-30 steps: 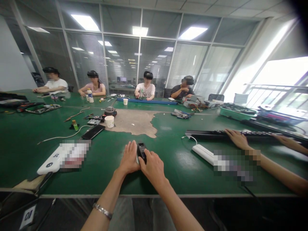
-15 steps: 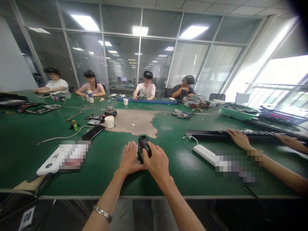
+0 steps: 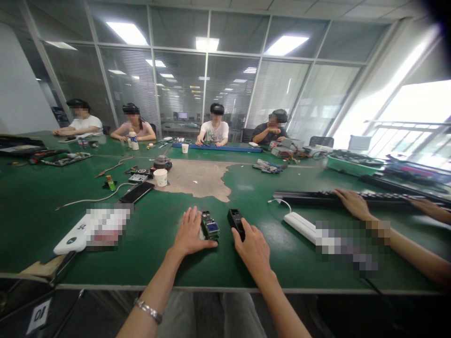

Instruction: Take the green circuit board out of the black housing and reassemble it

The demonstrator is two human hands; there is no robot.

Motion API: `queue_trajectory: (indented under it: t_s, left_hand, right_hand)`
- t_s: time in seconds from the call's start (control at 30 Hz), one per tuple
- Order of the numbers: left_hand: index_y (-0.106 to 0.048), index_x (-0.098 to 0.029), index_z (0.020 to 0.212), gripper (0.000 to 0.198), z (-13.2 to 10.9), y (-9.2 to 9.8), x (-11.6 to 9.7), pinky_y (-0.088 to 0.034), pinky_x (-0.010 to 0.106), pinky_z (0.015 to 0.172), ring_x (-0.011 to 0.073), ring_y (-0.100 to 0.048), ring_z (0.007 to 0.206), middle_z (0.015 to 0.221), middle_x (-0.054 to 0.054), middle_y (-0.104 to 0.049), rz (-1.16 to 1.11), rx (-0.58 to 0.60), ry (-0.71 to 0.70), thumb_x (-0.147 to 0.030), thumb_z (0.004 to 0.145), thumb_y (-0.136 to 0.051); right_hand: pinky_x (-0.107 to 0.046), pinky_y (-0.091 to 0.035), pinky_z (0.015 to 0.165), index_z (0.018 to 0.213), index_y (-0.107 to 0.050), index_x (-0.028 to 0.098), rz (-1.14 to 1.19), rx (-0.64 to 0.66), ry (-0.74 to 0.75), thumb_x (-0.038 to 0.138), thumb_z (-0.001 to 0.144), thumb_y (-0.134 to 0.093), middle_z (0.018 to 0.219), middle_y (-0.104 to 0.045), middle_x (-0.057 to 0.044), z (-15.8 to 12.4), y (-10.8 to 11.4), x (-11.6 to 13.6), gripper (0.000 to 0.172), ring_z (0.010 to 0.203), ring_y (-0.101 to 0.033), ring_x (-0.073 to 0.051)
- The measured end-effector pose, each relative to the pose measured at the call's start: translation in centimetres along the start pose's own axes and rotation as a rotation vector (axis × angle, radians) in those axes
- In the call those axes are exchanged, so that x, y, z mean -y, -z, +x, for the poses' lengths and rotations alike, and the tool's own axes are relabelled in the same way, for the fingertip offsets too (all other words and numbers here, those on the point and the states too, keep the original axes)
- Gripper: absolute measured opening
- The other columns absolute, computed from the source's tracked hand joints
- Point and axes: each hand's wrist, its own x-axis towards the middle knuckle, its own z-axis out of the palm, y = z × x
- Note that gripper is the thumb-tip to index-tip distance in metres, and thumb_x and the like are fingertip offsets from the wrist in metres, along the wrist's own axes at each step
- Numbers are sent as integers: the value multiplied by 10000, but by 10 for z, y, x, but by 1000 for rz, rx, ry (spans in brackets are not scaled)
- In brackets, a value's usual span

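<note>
A small green circuit board with a blue-grey display point(image 3: 211, 227) lies on the green table just right of my left hand point(image 3: 191, 234). That hand rests flat, fingers stretched forward and slightly apart, the thumb reaching along the board's near end. Right of the board, a black plastic casing point(image 3: 235, 217) sits on the table, separate from it. My right hand point(image 3: 252, 240) has its thumb and fingers around the near part of the casing, which they partly hide.
A white power bank point(image 3: 72, 237) and black phone point(image 3: 137, 192) lie left; a paper cup point(image 3: 160, 178) stands beyond. On the right are a white power strip point(image 3: 299, 224) and a co-worker's hand point(image 3: 352, 203) on a long black bar point(image 3: 306, 197). Several people sit opposite.
The black casing has come off the circuit board and moved right with my right hand, uncovering the display. My left hand has stayed beside the board.
</note>
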Motion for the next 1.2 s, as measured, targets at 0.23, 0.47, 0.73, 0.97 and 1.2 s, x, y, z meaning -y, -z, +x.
queue_trajectory:
  t_s: [0.23,0.47,0.73,0.97,1.2]
  left_hand:
    - [-313,-86,1440,1199,1,-1,-1,-82,522,1158,375,0,1439,1568,178,-98,-7,-3,8,-874,561,-522]
    - [-317,-105,1439,1160,0,-1,-3,-89,522,1157,371,-2,1440,1566,166,-131,2,-14,-5,-855,582,-536]
    - [-322,-145,1432,993,-1,-1,-4,-105,553,1148,357,-54,1440,1551,162,-190,7,-54,-41,-711,666,-601]
    - [-219,-70,1464,941,0,-8,-1,-90,534,1159,343,-35,1445,1551,196,-165,-3,-76,-30,-537,727,-574]
    - [-95,-85,1497,915,-1,-8,0,-76,493,1172,304,7,1450,1574,145,-104,-14,-61,-32,-351,733,-522]
  right_hand:
    - [-322,-422,808,1368,-444,190,14,33,-11,451,937,-406,1088,-604,-123,4,1,-4,505,1039,-550,-243]
    - [-290,-418,870,1330,-495,186,217,-46,66,374,943,-399,1085,-647,-97,9,10,11,440,1006,-591,-202]
    - [-267,-421,856,1280,-534,221,255,8,159,394,921,-452,1033,-659,-74,6,22,64,406,988,-605,-191]
    - [-293,-428,771,1126,-591,210,109,108,191,409,920,-432,917,-648,-83,6,19,80,328,879,-620,-212]
    - [-300,-436,739,1339,-447,182,59,130,188,413,927,-414,1018,-624,-122,-10,1,81,473,915,-609,-223]
